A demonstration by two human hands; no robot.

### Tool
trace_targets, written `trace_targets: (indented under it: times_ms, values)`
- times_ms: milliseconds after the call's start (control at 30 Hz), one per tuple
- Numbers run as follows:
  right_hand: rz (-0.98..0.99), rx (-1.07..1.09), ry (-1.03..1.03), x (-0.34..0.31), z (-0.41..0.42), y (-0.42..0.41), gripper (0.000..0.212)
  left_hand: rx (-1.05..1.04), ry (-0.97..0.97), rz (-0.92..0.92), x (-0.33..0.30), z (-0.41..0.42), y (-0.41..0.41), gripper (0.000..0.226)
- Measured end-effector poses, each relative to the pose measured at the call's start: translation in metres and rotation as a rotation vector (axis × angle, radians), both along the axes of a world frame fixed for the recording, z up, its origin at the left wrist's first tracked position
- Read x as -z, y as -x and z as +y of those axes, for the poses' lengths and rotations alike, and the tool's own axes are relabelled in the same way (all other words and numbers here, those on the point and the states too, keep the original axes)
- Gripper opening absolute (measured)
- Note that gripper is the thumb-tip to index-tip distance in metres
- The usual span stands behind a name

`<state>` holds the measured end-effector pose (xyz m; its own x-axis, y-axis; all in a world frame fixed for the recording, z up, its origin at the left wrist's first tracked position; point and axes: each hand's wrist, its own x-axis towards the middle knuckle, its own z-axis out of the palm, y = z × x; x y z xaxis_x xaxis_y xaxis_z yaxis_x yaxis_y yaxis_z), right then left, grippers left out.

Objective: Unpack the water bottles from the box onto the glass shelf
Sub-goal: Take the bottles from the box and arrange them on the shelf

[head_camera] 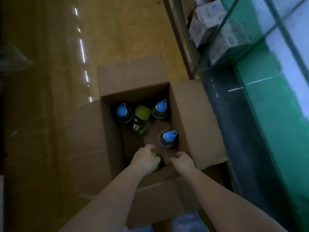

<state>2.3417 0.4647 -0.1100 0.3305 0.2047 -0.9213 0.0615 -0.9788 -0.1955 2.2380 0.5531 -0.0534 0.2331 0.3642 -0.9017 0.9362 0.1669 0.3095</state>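
An open cardboard box stands on the floor below me. Inside it stand three dark bottles with blue caps, at the back left, back right and right side. A green-capped bottle leans between the two back ones. My left hand reaches into the near end of the box and grips another green-capped bottle, mostly hidden under my fingers. My right hand hovers beside it with curled fingers, holding nothing. The glass shelf runs along the right.
The box's flaps lie spread out on the yellow-brown floor. White cartons sit on a lower glass tier at the upper right. A dark shelf frame runs beside the box.
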Motion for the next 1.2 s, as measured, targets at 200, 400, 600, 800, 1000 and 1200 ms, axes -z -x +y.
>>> trace_targets:
  times_ms: [200, 400, 600, 800, 1000, 1200]
  values:
    - [-0.038, 0.093, -0.027, 0.091, 0.002, 0.0, 0.052, 0.027, -0.002, -0.023, 0.09, 0.0, -0.015, 0.053]
    - [-0.155, 0.198, -0.08, 0.165, 0.016, 0.001, 0.074, 0.041, -0.032, -0.023, 0.16, 0.001, -0.021, 0.051]
    - [-0.332, 0.231, -0.225, 0.204, 0.031, 0.012, 0.09, 0.02, -0.082, -0.025, 0.205, 0.007, -0.024, 0.052]
    - [-0.432, 0.007, -0.441, 0.227, 0.066, 0.006, 0.088, 0.007, -0.155, -0.023, 0.225, 0.021, -0.022, 0.048]
    - [-0.401, -0.275, -0.385, 0.228, 0.088, -0.011, 0.096, -0.025, -0.154, -0.01, 0.233, 0.032, -0.021, 0.055]
    - [-0.309, -0.303, -0.37, 0.222, 0.092, -0.022, 0.091, -0.042, -0.154, -0.018, 0.23, 0.033, -0.025, 0.057]
